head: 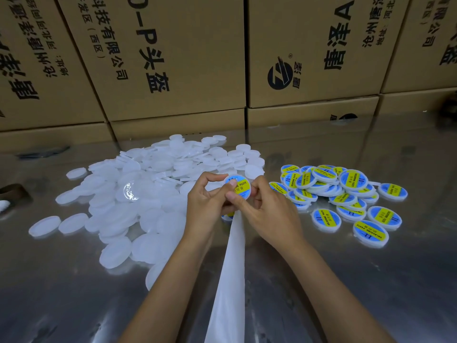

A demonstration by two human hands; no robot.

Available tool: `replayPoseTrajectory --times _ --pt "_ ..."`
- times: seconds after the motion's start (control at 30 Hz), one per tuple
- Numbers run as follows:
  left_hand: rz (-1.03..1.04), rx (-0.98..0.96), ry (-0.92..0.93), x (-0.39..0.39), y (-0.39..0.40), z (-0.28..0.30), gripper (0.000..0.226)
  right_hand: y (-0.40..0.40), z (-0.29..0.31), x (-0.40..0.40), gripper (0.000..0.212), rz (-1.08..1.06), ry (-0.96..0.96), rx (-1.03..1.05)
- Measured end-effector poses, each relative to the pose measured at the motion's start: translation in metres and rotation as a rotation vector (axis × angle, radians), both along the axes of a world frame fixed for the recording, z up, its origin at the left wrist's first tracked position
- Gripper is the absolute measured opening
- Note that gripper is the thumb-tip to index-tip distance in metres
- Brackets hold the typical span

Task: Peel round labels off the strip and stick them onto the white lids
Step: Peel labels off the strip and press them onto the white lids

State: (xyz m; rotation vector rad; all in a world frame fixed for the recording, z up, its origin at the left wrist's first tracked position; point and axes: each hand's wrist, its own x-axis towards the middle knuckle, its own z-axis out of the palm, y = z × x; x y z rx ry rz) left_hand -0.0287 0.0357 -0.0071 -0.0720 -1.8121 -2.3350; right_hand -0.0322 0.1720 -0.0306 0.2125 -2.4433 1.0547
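Observation:
Both hands hold one white lid [240, 186] above the table centre; a blue and yellow round label sits on its top. My left hand [207, 204] pinches the lid's left rim. My right hand [268, 210] grips it from the right, thumb pressed on the label. The white backing strip [231, 276] hangs down from under the hands toward me; a labelled piece peeks out below my left hand. A pile of plain white lids [138, 194] lies to the left. Several labelled lids [341, 194] lie in a heap to the right.
The work surface is a shiny metal table [371, 280]. Stacked brown cardboard boxes [173, 70] form a wall along the back. A dark object [12, 191] sits at the left edge.

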Motion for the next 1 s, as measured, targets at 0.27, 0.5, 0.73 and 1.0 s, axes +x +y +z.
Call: replayPoseTrajectory --times 0.27,0.5,0.73,1.0 --pt "0.02 0.011 -0.029 0.0 0.0 0.002 0.019 0.001 -0.001 0.0 0.054 -0.03 0.056 0.077" --pt "-0.102 0.046 -0.046 -0.004 -0.001 0.0 0.012 0.001 -0.005 -0.005 0.043 -0.012 0.08 -0.021" --pt "-0.329 -0.055 -0.027 -0.006 -0.01 -0.001 0.033 0.005 -0.005 -0.008 0.044 -0.028 0.051 -0.161" --pt "-0.184 -0.072 -0.025 -0.005 -0.012 0.0 0.024 -0.001 -0.003 -0.004 0.042 0.089 0.02 -0.27"
